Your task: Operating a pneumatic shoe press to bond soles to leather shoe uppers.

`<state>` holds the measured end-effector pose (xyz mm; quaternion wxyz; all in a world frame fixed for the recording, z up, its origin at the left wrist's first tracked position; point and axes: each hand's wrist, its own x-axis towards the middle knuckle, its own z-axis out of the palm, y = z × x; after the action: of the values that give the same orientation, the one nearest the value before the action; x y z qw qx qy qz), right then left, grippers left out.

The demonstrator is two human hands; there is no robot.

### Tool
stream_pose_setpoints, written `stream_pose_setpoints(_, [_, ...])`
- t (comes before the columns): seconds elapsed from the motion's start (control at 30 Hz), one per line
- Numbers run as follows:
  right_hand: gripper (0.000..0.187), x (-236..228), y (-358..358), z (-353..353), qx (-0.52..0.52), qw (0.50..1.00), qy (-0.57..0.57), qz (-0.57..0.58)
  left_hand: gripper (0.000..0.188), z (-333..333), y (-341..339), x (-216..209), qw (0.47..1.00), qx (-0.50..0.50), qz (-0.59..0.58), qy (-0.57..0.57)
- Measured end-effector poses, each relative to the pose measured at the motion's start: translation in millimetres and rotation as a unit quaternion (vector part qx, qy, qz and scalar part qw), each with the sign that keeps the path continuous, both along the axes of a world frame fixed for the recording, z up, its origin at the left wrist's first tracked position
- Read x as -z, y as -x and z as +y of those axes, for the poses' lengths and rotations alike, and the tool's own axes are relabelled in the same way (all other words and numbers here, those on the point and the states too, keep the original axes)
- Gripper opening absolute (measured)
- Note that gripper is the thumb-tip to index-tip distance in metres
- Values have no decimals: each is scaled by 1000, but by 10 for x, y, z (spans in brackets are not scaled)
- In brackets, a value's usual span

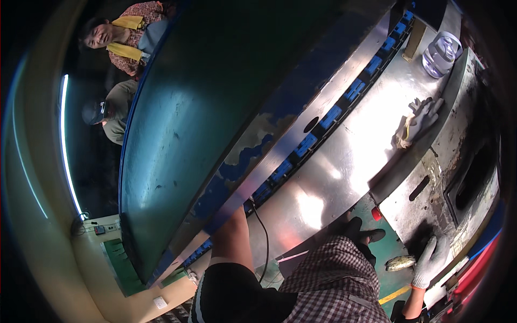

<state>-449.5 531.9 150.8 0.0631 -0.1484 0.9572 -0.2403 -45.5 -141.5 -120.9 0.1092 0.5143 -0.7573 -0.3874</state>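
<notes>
My left forearm is bare below a black sleeve and reaches up behind the worn blue and metal edge of a large slanted dark green panel. That edge covers my left hand, so its fingers and anything in them are hidden. A row of blue plastic blocks runs along a dark strip beside the edge. At the lower right, my right hand wears a whitish knit glove and rests against a stained metal machine housing, its fingers stretched out. Close by it is a round, pale, shiny thing whose kind I cannot make out.
A shiny sheet-metal table lies between the block row and the housing. On it are a pair of grey work gloves and a clear plastic jug. A thin black cable hangs near my left arm. Two people are beyond the panel.
</notes>
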Motion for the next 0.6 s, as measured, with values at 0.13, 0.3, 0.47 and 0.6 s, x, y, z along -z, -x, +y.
stream_pose_setpoints(0.13, [27,25,28,-42,-9,1000,10,22,61,500,-267,-378,999,1,27,-22])
stream_pose_setpoints(0.3, [24,-83,50,-82,-28,999,13,22,59,1506,-464,-850,997,17,63,-46])
stream_pose_setpoints(0.47, [21,-245,46,-37,-21,1000,9,20,54,2006,1243,-1380,672,-312,408,-533])
stream_pose_setpoints(0.6, [28,-449,103,-194,-22,997,65,41,76,3033,2086,-2187,713,-141,342,-595])
